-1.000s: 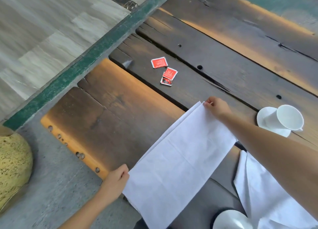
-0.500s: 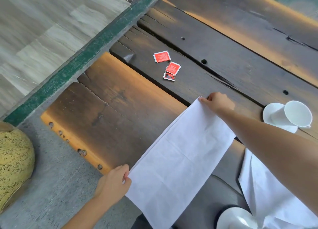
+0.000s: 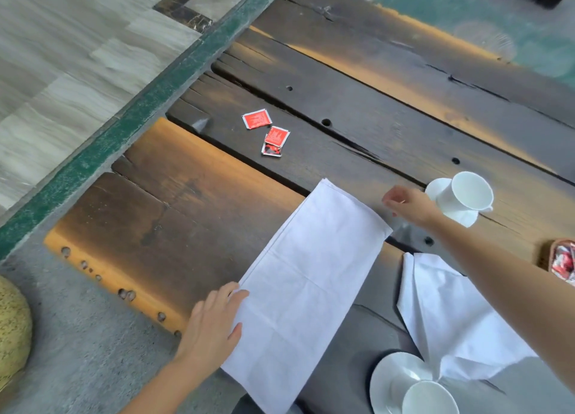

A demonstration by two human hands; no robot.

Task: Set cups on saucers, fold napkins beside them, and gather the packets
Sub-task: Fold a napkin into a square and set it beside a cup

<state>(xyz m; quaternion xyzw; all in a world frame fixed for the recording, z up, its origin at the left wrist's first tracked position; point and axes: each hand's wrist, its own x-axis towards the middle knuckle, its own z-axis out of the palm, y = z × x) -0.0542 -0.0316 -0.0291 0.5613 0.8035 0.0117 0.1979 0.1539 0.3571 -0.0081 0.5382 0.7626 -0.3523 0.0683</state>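
A white napkin [image 3: 306, 286], folded into a long strip, lies flat on the dark wooden table [image 3: 199, 214]. My left hand [image 3: 214, 326] rests with straight fingers on its near left edge. My right hand [image 3: 407, 205] hovers just past the napkin's far right corner, fingers loosely curled, holding nothing. Three red packets [image 3: 267, 130] lie on the planks beyond. A white cup [image 3: 466, 192] sits tilted on a saucer [image 3: 460, 217] at the right. A second cup [image 3: 429, 398] stands on a saucer [image 3: 389, 379] at the near edge. A second napkin [image 3: 451, 320] lies rumpled under my right forearm.
A small basket [image 3: 560, 261] with packets in it shows at the right edge. The table's left end drops to a concrete floor [image 3: 77, 336]. A yellow rounded object [image 3: 12, 329] sits at the lower left.
My right hand let go of the napkin's far corner and drew back to the right. My left hand released its pinch and now lies flat on the near edge. The napkin lies flat.
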